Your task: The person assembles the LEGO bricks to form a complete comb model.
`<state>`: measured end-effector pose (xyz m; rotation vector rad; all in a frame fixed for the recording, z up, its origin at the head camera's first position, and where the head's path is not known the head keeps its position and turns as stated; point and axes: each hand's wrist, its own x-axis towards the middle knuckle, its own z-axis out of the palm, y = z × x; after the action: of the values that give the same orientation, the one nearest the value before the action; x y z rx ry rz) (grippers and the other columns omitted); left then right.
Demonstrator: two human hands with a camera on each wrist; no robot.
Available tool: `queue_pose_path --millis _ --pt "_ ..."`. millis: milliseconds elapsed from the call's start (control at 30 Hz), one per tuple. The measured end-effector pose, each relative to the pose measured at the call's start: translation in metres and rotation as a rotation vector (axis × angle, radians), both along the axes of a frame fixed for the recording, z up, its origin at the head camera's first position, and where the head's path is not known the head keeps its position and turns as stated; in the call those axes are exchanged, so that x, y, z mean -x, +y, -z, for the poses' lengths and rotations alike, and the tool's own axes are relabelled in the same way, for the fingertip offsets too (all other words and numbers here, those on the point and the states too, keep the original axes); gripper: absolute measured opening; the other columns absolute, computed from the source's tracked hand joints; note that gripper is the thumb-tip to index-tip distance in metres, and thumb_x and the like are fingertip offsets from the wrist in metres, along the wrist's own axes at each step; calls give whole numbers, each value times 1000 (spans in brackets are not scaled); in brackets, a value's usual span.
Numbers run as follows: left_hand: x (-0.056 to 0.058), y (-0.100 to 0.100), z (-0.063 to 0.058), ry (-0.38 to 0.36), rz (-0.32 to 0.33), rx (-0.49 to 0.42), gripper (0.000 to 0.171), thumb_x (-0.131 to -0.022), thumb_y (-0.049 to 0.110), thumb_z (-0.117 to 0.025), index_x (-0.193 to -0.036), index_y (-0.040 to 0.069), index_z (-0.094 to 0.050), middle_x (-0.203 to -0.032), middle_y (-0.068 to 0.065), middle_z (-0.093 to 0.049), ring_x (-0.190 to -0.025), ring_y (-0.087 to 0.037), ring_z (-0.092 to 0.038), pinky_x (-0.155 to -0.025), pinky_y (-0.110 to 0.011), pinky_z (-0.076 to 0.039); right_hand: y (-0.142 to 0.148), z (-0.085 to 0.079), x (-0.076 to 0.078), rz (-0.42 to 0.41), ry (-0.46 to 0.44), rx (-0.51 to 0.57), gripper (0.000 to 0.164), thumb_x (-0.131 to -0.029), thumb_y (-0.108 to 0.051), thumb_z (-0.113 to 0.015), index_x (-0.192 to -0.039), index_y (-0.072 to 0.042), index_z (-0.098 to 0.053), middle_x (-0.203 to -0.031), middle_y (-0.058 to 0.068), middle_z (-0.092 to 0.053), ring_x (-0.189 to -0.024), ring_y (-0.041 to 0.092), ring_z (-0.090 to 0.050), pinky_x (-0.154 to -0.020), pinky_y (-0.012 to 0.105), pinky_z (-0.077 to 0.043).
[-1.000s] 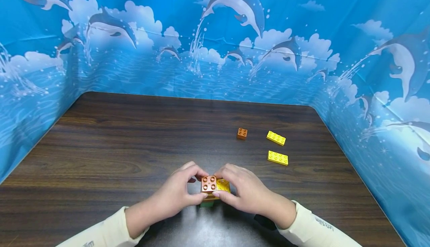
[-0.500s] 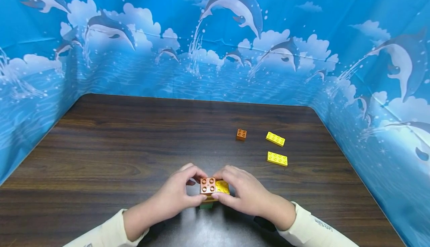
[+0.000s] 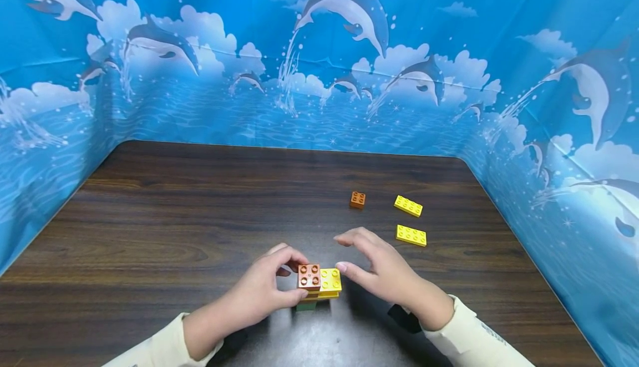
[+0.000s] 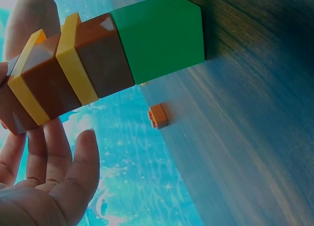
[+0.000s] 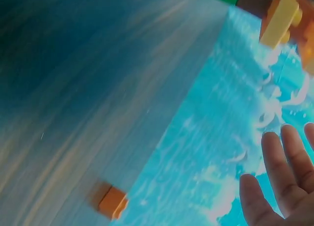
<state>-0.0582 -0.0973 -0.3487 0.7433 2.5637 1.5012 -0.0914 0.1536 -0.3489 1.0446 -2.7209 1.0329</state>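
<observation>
A tower of toy building bricks stands upright on the table: a green block (image 4: pixel 159 39) at the bottom, then brown bricks alternating with yellow plates. Its top brown brick (image 3: pixel 309 276) shows four studs, and a studded yellow plate (image 3: pixel 330 280) juts out to the right below it. My left hand (image 3: pixel 269 282) holds the tower near the top, thumb on the near side and fingers on the far side. To the right of the tower my right hand (image 3: pixel 384 270) is held apart from it, fingers spread and nothing between them; the right wrist view shows its extended fingers (image 5: pixel 274 159).
On the dark wooden table (image 3: pixel 199 200), a loose brown brick (image 3: pixel 357 199) lies beyond the tower. Two yellow plates, a farther one (image 3: pixel 408 205) and a nearer one (image 3: pixel 411 235), lie to its right. A blue dolphin-print curtain (image 3: pixel 214 95) surrounds the table's back and sides.
My right hand has let go of the tower's right side and moved away to the right, its fingers opening. The left hand keeps its hold, and the tower stays in place.
</observation>
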Motion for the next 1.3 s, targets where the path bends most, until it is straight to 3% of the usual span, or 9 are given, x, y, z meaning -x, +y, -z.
queue_pose_path --millis 333,500,967,1300 --pt "0 1 1 -2 -9 4 32 -76 7 -78 -104 10 -63 -103 2 -59 -93 -13 -56 -83 -32 -51 26 6 20 190 -51 11 48 -88 -27 -72 -131 -14 -56 -127 0 -56 -119 21 -53 -96 48 -46" --pt "0 1 1 -11 -10 4 32 -76 7 -77 -104 10 -63 -103 2 -59 -93 -14 -56 -82 -31 -51 40 11 32 258 -66 -35 52 -85 -26 -74 -132 -12 -56 -129 4 -55 -119 25 -52 -93 50 -47" --pt "0 -1 0 -41 -14 26 32 -78 9 -77 -106 11 -62 -104 1 -59 -93 -16 -56 -82 -31 -51 90 24 70 354 -237 -229 61 -89 -34 -69 -139 -6 -48 -146 22 -38 -131 43 -38 -99 61 -37" --pt "-1 -1 0 -40 -9 19 32 -78 10 -77 -106 10 -62 -104 1 -59 -93 -16 -56 -82 -30 -51 104 30 83 420 -344 -320 60 -89 -29 -69 -138 -2 -48 -148 31 -30 -137 51 -22 -104 66 -28"
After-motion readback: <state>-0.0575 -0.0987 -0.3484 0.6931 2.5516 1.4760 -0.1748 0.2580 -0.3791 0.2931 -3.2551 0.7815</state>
